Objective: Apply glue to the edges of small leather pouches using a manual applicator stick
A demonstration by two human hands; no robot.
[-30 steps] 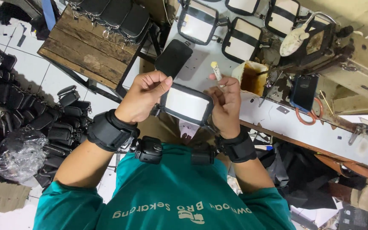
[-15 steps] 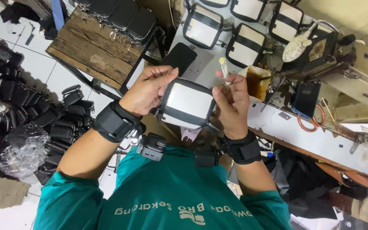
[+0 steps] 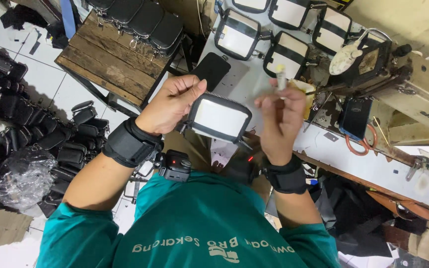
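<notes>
Left hand (image 3: 175, 101) pinches the zippered pouch (image 3: 219, 119) at its left edge, held above the worktable (image 3: 373, 166). Right hand (image 3: 279, 116), just right, grips a small pale stick (image 3: 280, 74) upright.

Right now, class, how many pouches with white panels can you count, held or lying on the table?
5: one in the left hand, at; four on the table, at. More may be cut off above.

A small black-edged zip pouch (image 3: 219, 119) with a white panel hangs tilted, pinched at its upper-left corner.
</notes>
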